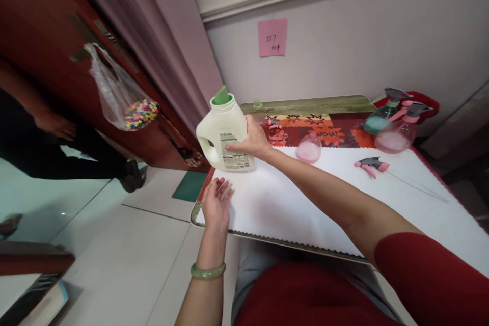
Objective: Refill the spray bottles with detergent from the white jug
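In the head view, a red shirt (305, 295) lies nearest, at 6 o'clock. Past it, the right hand (255, 140) grasps the jug (233, 125) from its 3 o'clock side, thumb across the label, fingers out of sight behind. The jug is at the far-left end of the mat (263, 193) (whether its base touches, I can't tell). Its long axis runs near upright, neck leaning a little toward 11 o'clock, handle at 9. The left hand (216, 206), just beyond reach of it, is released and half-curled; from there the jug lies at 12 o'clock, so the right is nearer. From the jug, the pink bottle (308, 148) stands at 3 o'clock, its sprayer (372, 165) lying farther out, between 3 and 4.
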The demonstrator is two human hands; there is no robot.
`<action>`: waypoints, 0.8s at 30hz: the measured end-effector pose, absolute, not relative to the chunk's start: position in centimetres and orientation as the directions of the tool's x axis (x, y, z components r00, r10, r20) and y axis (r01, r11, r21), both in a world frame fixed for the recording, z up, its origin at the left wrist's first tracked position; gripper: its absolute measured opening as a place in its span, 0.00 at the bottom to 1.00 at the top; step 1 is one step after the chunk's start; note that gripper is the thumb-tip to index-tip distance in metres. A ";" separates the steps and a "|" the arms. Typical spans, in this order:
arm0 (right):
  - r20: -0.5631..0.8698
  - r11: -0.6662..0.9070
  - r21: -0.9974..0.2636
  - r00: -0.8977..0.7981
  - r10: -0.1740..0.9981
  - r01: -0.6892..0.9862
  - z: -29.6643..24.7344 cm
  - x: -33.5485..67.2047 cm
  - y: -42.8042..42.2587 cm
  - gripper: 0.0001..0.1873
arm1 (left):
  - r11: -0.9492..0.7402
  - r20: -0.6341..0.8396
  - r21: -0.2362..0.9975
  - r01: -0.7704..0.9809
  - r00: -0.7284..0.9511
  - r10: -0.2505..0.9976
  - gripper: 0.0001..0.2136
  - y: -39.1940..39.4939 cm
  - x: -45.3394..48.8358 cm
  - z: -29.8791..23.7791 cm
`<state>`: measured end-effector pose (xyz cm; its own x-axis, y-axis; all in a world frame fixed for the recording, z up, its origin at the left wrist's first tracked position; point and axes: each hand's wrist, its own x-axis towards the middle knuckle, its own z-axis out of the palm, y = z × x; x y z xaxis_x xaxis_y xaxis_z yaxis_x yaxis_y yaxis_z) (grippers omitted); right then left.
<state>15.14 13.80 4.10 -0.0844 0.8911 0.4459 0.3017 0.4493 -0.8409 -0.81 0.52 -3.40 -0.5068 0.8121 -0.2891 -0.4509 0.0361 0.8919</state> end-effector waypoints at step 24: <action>0.012 -0.437 -0.287 0.460 0.888 0.852 -2.3 49.3 1.2 0.17 | 0.021 -0.030 0.990 0.142 0.064 0.997 0.29 4.3 11.3 -5.4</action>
<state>49.33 1.22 -2.32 0.4599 0.8879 0.0121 0.8522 -0.4374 -0.2872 11.25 4.25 -5.44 0.0643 0.9975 -0.0300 0.1420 0.0206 0.9896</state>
